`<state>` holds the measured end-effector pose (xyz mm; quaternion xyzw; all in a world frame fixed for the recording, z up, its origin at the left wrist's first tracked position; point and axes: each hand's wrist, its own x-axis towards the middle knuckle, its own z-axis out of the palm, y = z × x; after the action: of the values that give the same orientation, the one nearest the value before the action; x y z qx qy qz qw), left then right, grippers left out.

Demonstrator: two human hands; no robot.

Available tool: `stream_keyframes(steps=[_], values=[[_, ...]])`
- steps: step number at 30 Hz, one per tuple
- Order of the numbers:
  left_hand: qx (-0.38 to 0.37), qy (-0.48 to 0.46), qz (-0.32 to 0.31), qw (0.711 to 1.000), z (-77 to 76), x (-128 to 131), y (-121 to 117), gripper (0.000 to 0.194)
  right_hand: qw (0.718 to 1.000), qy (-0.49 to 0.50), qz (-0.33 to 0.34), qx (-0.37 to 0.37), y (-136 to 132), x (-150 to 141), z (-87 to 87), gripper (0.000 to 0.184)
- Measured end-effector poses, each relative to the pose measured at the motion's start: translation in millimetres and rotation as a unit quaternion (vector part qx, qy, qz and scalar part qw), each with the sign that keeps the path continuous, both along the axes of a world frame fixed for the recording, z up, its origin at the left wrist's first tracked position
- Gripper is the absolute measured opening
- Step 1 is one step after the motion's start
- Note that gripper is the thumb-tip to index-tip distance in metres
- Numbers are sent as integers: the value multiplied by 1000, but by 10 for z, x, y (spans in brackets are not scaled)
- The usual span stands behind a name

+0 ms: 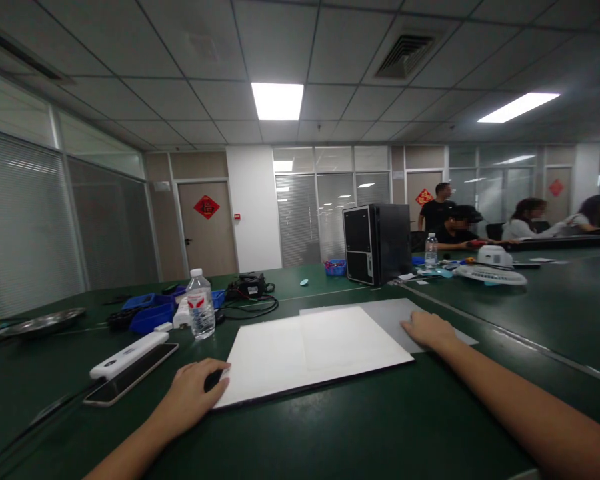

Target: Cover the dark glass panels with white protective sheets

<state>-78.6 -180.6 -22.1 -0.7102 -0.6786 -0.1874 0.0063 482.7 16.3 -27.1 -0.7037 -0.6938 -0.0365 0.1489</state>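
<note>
A white board (310, 350) lies flat on the dark green table (360, 427), partly covering a grey sheet (397, 313). My left hand (196, 390) rests at the board's left corner, fingers curled over a small dark object that I cannot make out. My right hand (427, 329) lies on the grey sheet at the board's right corner, knuckles up and fingers bent down onto the sheet with nothing visible in them.
Left of the board lie a phone (130, 383), a white bar-shaped device (127, 355), a water bottle (201, 305) and blue trays (153, 310). A black computer case (376, 243) stands behind. Several people sit at the far right.
</note>
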Motion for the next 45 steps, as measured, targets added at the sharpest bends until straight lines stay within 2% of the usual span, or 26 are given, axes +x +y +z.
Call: stream_keyframes(steps=[3,8,11,18,30,40,45], values=[[0,-1,0,1000,-3,-8,-2,49,1000,-2,6,-21,21,9,-42,50],[-1,2,-3,1000,1,3,-12,49,994,15,105,-2,18,-251,-20,56],[-3,4,-1,1000,1,9,-15,50,991,20,132,18,1,-341,3,58],[-9,0,2,1000,17,21,-30,51,991,1,134,-3,-70,-299,-11,49],[-16,-12,-1,1000,27,17,-29,57,995,-24,94,16,-177,-465,67,50],[-17,-13,10,1000,52,62,-64,62,985,-39,162,38,-318,-575,97,41],[-19,-6,9,1000,51,60,-69,60,981,-38,186,44,-330,-580,96,41]])
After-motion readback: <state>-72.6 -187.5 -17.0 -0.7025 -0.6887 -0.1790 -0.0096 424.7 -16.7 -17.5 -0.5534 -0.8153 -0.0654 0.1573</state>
